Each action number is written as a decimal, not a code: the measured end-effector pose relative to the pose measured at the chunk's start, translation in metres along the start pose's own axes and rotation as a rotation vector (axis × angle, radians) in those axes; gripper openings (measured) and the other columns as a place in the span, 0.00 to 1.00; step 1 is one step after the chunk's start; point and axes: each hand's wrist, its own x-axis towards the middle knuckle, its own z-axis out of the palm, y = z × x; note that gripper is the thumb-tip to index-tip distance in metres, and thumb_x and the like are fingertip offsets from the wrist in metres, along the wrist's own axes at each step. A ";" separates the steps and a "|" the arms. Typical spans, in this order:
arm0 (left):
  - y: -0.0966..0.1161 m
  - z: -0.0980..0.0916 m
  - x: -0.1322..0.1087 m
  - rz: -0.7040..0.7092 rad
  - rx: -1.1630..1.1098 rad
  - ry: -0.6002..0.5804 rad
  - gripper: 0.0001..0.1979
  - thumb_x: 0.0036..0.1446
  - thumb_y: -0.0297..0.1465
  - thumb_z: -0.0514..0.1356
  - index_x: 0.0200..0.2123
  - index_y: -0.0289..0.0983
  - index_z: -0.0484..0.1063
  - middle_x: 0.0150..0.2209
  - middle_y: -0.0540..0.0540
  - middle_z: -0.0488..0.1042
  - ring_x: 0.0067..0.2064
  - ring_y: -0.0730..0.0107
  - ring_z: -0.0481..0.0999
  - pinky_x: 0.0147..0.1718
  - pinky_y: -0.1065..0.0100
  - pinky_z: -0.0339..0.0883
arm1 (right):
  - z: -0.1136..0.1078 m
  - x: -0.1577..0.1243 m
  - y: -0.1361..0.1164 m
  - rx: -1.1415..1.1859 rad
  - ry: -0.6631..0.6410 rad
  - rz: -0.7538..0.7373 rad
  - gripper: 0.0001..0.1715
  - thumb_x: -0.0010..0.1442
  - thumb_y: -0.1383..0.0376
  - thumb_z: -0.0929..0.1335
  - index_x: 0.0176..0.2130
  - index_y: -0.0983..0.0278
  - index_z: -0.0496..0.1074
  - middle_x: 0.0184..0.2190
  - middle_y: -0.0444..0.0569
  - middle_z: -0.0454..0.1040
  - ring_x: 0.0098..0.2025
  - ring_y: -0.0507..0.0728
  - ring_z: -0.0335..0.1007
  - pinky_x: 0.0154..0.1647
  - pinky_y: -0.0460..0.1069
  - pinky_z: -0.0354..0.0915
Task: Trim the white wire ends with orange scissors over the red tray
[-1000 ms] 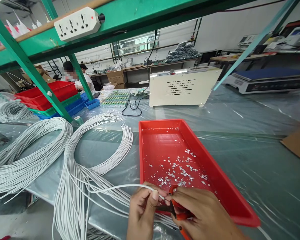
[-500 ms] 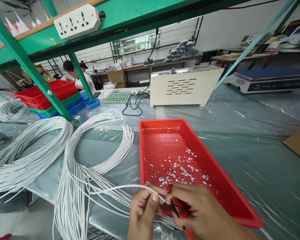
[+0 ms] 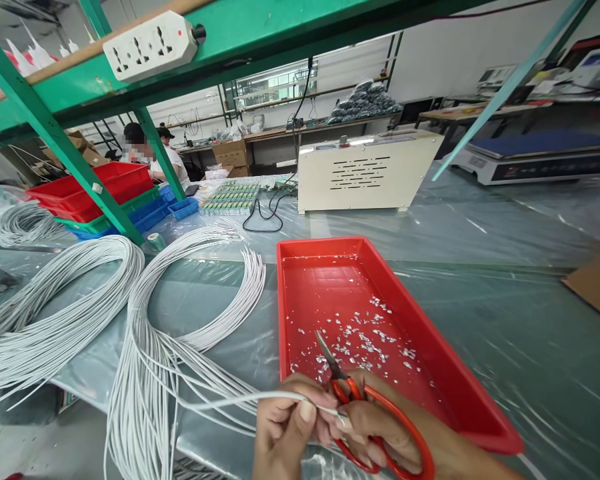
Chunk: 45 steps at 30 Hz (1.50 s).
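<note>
Cable tip point(image 3: 341, 415) indistinct against right hand point(image 3: 375, 420)

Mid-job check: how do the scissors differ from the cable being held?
The scissors have red handles and metal blades; the cable is white. The right hand holds the scissors, while the left hand pinches the cable. The scissors' blades point forward; the cable runs leftward toward the wire bundle. Both are held.
</note>
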 end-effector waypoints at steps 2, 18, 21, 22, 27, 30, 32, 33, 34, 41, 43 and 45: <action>-0.002 0.001 0.001 0.027 -0.015 0.057 0.07 0.51 0.35 0.63 0.29 0.38 0.78 0.25 0.48 0.71 0.21 0.78 0.65 0.20 0.75 0.59 | 0.002 0.002 0.003 0.017 -0.015 0.018 0.15 0.45 0.63 0.64 0.13 0.64 0.58 0.08 0.36 0.55 0.13 0.45 0.48 0.17 0.42 0.50; -0.007 0.000 0.007 0.177 0.338 0.326 0.07 0.49 0.33 0.63 0.30 0.37 0.79 0.28 0.46 0.74 0.24 0.74 0.68 0.23 0.74 0.63 | -0.037 -0.005 -0.009 -1.285 0.665 -0.465 0.05 0.53 0.69 0.62 0.28 0.61 0.66 0.22 0.42 0.68 0.23 0.52 0.64 0.23 0.45 0.57; -0.005 0.002 0.008 0.162 0.381 0.332 0.09 0.49 0.33 0.63 0.21 0.36 0.77 0.29 0.45 0.75 0.27 0.70 0.71 0.23 0.74 0.63 | -0.031 -0.005 -0.009 -1.178 0.641 -0.598 0.07 0.55 0.69 0.62 0.35 0.62 0.68 0.28 0.44 0.72 0.28 0.52 0.67 0.29 0.44 0.61; -0.004 0.002 0.008 0.164 0.397 0.333 0.11 0.49 0.33 0.62 0.18 0.36 0.75 0.29 0.45 0.75 0.29 0.69 0.72 0.24 0.73 0.64 | -0.029 -0.005 -0.010 -1.167 0.647 -0.609 0.05 0.56 0.69 0.63 0.33 0.62 0.69 0.27 0.43 0.71 0.28 0.52 0.67 0.28 0.44 0.61; -0.004 0.002 0.008 0.204 0.468 0.350 0.06 0.49 0.32 0.63 0.25 0.38 0.79 0.30 0.45 0.76 0.35 0.65 0.73 0.35 0.69 0.66 | -0.017 -0.007 -0.014 -1.006 0.514 -0.651 0.05 0.57 0.67 0.65 0.29 0.62 0.69 0.22 0.41 0.69 0.23 0.50 0.65 0.25 0.43 0.61; -0.007 0.000 0.006 0.215 0.476 0.329 0.07 0.50 0.32 0.62 0.31 0.39 0.80 0.31 0.45 0.77 0.36 0.64 0.73 0.36 0.67 0.67 | -0.011 -0.006 -0.011 -1.036 0.474 -0.744 0.03 0.54 0.70 0.66 0.30 0.63 0.70 0.21 0.41 0.68 0.22 0.49 0.64 0.23 0.43 0.60; -0.008 -0.002 0.006 0.222 0.477 0.306 0.07 0.50 0.32 0.62 0.30 0.39 0.80 0.31 0.44 0.77 0.36 0.63 0.73 0.36 0.67 0.67 | -0.009 -0.006 -0.009 -1.092 0.487 -0.799 0.06 0.53 0.73 0.65 0.30 0.64 0.70 0.20 0.41 0.67 0.21 0.49 0.62 0.22 0.43 0.59; -0.009 -0.003 0.006 0.223 0.478 0.298 0.07 0.51 0.32 0.62 0.31 0.39 0.80 0.31 0.44 0.77 0.36 0.63 0.73 0.35 0.66 0.68 | -0.008 -0.006 -0.009 -1.126 0.496 -0.831 0.08 0.52 0.74 0.63 0.30 0.64 0.70 0.20 0.41 0.66 0.21 0.49 0.62 0.22 0.43 0.58; -0.009 -0.004 0.006 0.225 0.484 0.281 0.07 0.51 0.32 0.61 0.31 0.39 0.80 0.31 0.44 0.77 0.36 0.62 0.74 0.34 0.66 0.68 | -0.007 -0.006 -0.009 -1.159 0.505 -0.865 0.10 0.50 0.75 0.62 0.29 0.64 0.71 0.19 0.41 0.66 0.21 0.49 0.62 0.22 0.43 0.58; -0.009 -0.006 0.009 0.341 0.567 0.257 0.05 0.49 0.27 0.62 0.28 0.40 0.80 0.27 0.46 0.76 0.30 0.67 0.74 0.28 0.72 0.68 | -0.001 -0.005 -0.007 -1.474 0.589 -1.076 0.15 0.56 0.75 0.58 0.29 0.65 0.70 0.20 0.44 0.71 0.21 0.52 0.65 0.22 0.46 0.57; -0.011 -0.005 0.011 0.371 0.552 0.277 0.05 0.48 0.26 0.63 0.26 0.40 0.80 0.26 0.47 0.76 0.29 0.68 0.74 0.28 0.72 0.68 | 0.001 -0.005 -0.001 -1.585 0.619 -1.115 0.15 0.61 0.72 0.57 0.31 0.66 0.70 0.21 0.46 0.73 0.22 0.53 0.66 0.24 0.47 0.58; -0.013 -0.004 0.013 0.369 0.511 0.285 0.04 0.46 0.25 0.64 0.24 0.39 0.79 0.25 0.48 0.76 0.29 0.69 0.73 0.28 0.72 0.67 | 0.003 -0.007 0.005 -1.655 0.624 -1.138 0.16 0.63 0.71 0.56 0.32 0.66 0.70 0.20 0.46 0.72 0.21 0.53 0.66 0.24 0.48 0.58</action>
